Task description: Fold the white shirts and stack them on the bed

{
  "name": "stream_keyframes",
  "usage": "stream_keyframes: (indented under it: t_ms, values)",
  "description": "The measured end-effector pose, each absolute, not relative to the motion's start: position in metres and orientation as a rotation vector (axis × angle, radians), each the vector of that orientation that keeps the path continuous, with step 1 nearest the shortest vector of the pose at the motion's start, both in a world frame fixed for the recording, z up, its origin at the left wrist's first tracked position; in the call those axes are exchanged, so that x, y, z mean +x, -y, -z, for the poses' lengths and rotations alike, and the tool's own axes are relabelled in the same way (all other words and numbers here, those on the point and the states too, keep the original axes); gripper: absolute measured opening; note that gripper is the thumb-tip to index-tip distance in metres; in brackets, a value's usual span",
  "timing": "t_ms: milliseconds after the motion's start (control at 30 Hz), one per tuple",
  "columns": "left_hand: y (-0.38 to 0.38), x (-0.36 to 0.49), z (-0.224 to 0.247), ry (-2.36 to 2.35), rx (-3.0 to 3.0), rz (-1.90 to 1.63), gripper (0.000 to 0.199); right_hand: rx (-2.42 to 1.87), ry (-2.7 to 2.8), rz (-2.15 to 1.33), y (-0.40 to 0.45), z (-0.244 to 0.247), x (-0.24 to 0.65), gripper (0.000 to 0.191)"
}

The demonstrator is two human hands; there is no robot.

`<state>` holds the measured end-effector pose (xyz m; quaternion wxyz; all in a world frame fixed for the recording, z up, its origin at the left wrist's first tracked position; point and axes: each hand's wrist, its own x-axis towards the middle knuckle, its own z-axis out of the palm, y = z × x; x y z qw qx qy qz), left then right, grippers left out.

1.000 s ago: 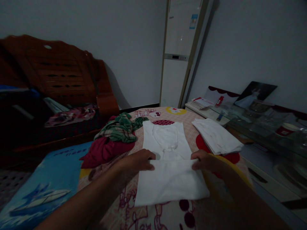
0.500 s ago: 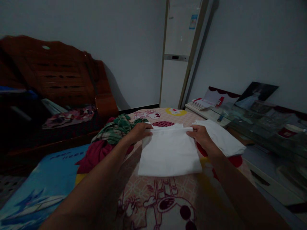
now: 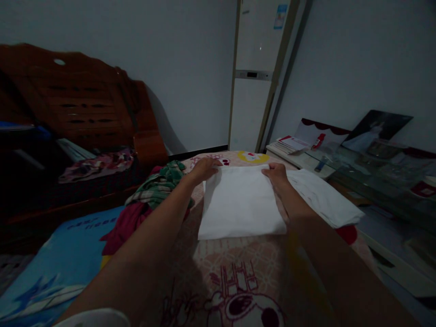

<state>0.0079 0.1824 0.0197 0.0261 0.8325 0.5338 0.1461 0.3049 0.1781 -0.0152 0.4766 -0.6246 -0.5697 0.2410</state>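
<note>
A white cloth (image 3: 243, 204), folded into a rough rectangle, lies on the pink patterned cover (image 3: 238, 254) in front of me. My left hand (image 3: 205, 170) pinches its far left corner. At the far right corner my right hand (image 3: 276, 173) is closed on the same cloth, thumb and fingers together. Just beyond my right hand lies another folded white cloth (image 3: 322, 197). A heap of green plaid cloth (image 3: 163, 184) and dark red cloth (image 3: 126, 227) sits left of my left forearm.
A wooden bench (image 3: 81, 109) stands at the left, near a blue printed surface (image 3: 75, 254). To the right is a glass shelf (image 3: 361, 170) with papers and a photo (image 3: 378, 129). A tall white cabinet-like unit (image 3: 252, 104) stands behind.
Both hands have moved slightly farther away with the cloth's far edge. The cloth now reaches farther back, covering the dark red dotted patch behind it. The view has shifted slightly.
</note>
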Motion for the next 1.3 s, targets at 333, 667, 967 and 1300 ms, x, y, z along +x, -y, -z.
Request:
stream_keyframes:
  t_ms: [333, 667, 967, 1300]
  values:
    - [-0.163, 0.027, 0.054, -1.947, 2.411, -0.665, 0.052, -1.805, 1.841, -0.266, -0.164, 0.055, 0.294, 0.045]
    - [-0.106, 0.051, 0.071, -1.470, 2.648, -0.201, 0.055, -1.601, 2.356, -0.181, -0.093, 0.078, 0.288, 0.043]
    - [-0.091, 0.019, 0.051, -1.860, 2.280, -0.475, 0.036, -2.021, 1.824, -0.283, -0.064, 0.042, 0.328, 0.025]
    - [-0.079, -0.003, 0.054, -2.032, 1.964, -0.575, 0.032, -2.043, 1.857, -0.378, -0.056, 0.050, 0.329, 0.024]
